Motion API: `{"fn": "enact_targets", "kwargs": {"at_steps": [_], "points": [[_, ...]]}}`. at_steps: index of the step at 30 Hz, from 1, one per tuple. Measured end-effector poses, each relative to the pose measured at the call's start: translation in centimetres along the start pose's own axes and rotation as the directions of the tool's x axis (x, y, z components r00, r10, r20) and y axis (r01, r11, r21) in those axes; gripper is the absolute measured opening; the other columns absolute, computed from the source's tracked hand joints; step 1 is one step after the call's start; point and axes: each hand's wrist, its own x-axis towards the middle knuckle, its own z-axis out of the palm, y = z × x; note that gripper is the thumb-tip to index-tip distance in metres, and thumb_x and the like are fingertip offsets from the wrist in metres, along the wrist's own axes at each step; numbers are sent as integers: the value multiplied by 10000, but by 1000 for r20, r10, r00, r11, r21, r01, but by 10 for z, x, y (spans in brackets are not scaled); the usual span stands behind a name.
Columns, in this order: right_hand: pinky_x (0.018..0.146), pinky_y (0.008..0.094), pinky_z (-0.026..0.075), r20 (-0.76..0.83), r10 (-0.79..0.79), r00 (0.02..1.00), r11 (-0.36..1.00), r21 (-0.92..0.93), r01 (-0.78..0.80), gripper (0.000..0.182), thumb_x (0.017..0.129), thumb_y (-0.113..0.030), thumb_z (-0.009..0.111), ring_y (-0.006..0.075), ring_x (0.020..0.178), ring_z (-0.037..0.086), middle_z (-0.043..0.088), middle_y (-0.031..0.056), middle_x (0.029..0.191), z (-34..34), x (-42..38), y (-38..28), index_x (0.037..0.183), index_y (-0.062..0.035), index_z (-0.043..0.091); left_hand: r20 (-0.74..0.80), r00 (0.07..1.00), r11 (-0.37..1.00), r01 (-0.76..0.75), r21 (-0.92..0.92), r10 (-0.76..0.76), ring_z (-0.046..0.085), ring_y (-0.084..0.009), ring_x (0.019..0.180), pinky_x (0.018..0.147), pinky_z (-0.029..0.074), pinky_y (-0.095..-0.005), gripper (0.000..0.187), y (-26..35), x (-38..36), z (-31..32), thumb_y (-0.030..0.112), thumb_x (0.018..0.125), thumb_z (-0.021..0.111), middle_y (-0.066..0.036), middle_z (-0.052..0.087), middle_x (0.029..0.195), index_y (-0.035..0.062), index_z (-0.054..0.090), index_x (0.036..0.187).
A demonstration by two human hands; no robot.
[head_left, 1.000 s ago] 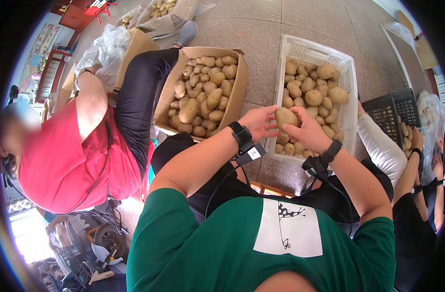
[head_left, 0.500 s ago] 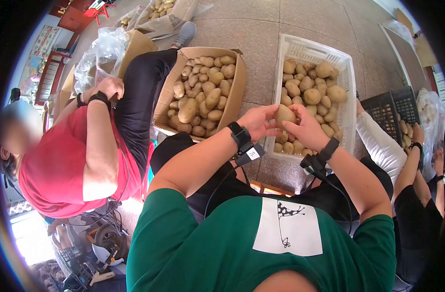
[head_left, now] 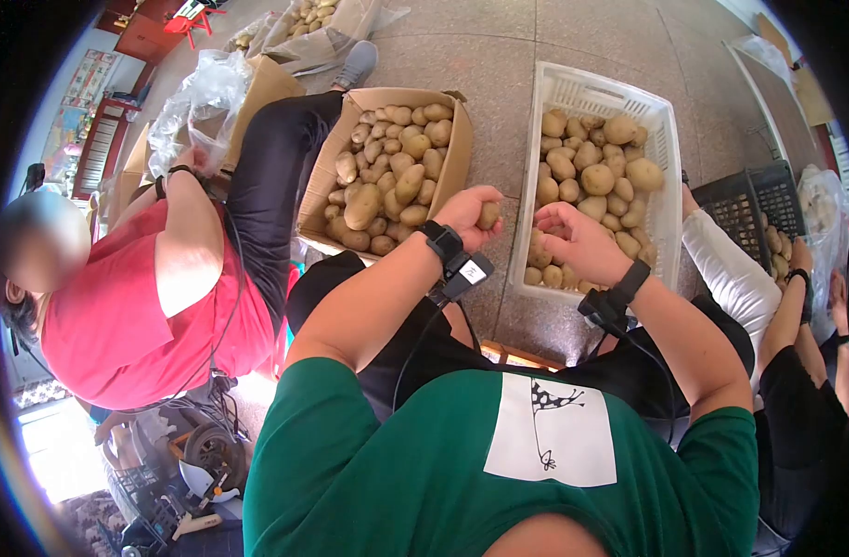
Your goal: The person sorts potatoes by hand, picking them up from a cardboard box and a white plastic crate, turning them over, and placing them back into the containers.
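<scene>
My left hand [head_left: 469, 219] is closed around a potato [head_left: 488, 215], held over the gap between the cardboard box and the white crate. Part of the potato is hidden by the fingers. My right hand [head_left: 584, 243] hovers at the near left part of the white plastic crate [head_left: 520, 243], its fingers curved and apart. Just below those fingertips lies a potato [head_left: 539, 252] in the crate. Many more potatoes [head_left: 595, 180] fill the crate. To the left, the cardboard box [head_left: 458, 153] also holds a heap of potatoes [head_left: 373, 186].
At left sits a person in a red shirt [head_left: 155, 343], hands by a clear plastic bag [head_left: 202, 97]. On the right, another person's arm [head_left: 784, 311] reaches to a black crate [head_left: 754, 209] of potatoes. Another box of potatoes [head_left: 311, 17] stands at the back on the tiled floor [head_left: 462, 56].
My hands have moved apart. My left hand has drawn left with the potato that both hands were touching, and my right hand has let go of it.
</scene>
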Motion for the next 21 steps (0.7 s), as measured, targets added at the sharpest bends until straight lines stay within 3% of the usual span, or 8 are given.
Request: {"fn": "enact_targets", "kwargs": {"at_steps": [3, 5, 7, 9, 12, 17, 19, 21], "points": [[748, 237, 429, 9, 30, 1000, 997, -67, -29, 294, 800, -84, 547, 96, 866, 495, 506, 52, 979, -2, -1, 4, 1072, -28, 450, -194, 978, 992, -90, -90, 71, 442, -168, 686, 494, 434, -263, 274, 12, -4, -10, 74, 713, 584, -60, 415, 798, 81, 410, 923], [732, 235, 432, 5, 8, 1000, 996, -91, -7, 295, 798, -91, 552, 91, 842, 498, 512, 48, 969, -3, -3, 5, 1068, -26, 453, -177, 977, 990, -131, -52, 120, 441, -174, 699, 502, 434, -268, 300, 14, 1, -22, 87, 724, 578, -62, 416, 825, 82, 392, 960], [694, 227, 433, -10, 28, 1000, 996, -83, -29, 281, 796, -92, 554, 79, 783, 495, 525, 42, 941, -3, -8, 1, 1052, -21, 463, -222, 964, 947, -199, -253, 144, 449, -179, 724, 517, 435, -271, 303, 30, 14, -58, 102, 734, 573, -68, 447, 870, 76, 410, 989], [676, 222, 433, -17, 27, 999, 996, -90, -29, 273, 795, -96, 557, 73, 758, 490, 530, 40, 921, -4, -10, 6, 1043, -19, 472, -192, 964, 940, -230, -251, 184, 461, -185, 774, 547, 442, -265, 338, 37, 9, -70, 119, 741, 576, -81, 466, 974, 75, 424, 1040], [643, 213, 428, -23, 35, 999, 993, -113, -37, 267, 792, -107, 564, 65, 718, 480, 536, 36, 890, -6, -12, 12, 1030, -15, 486, -371, 870, 847, -442, -294, 325, 460, -217, 915, 675, 476, -308, 364, 43, 3, -78, 200, 807, 540, -99, 433, 1102, 64, 409, 1118], [601, 209, 419, -15, 58, 998, 976, -210, -60, 282, 784, -129, 572, 61, 671, 469, 538, 31, 868, -7, -15, 8, 1028, -10, 493, -468, 820, 799, -506, -326, 328, 435, -230, 997, 746, 478, -346, 366, 49, 18, -105, 231, 856, 476, -96, 407, 1158, 54, 382, 1163], [664, 273, 439, 13, 97, 995, 968, -233, -91, 315, 793, -190, 561, 145, 728, 511, 540, 85, 947, -6, -15, 11, 1045, -21, 475, -469, 820, 793, -509, -334, 329, 427, -230, 1017, 756, 479, -355, 370, 49, 19, -107, 235, 865, 464, -92, 397, 1177, 53, 373, 1175], [661, 275, 438, 12, 99, 995, 965, -246, -92, 316, 794, -189, 559, 147, 726, 512, 541, 84, 946, -5, -15, 10, 1047, -20, 474, -524, 787, 784, -534, -316, 325, 406, -222, 1041, 733, 486, -353, 364, 48, 18, -106, 227, 865, 462, -104, 381, 1177, 22, 387, 1157]]}}
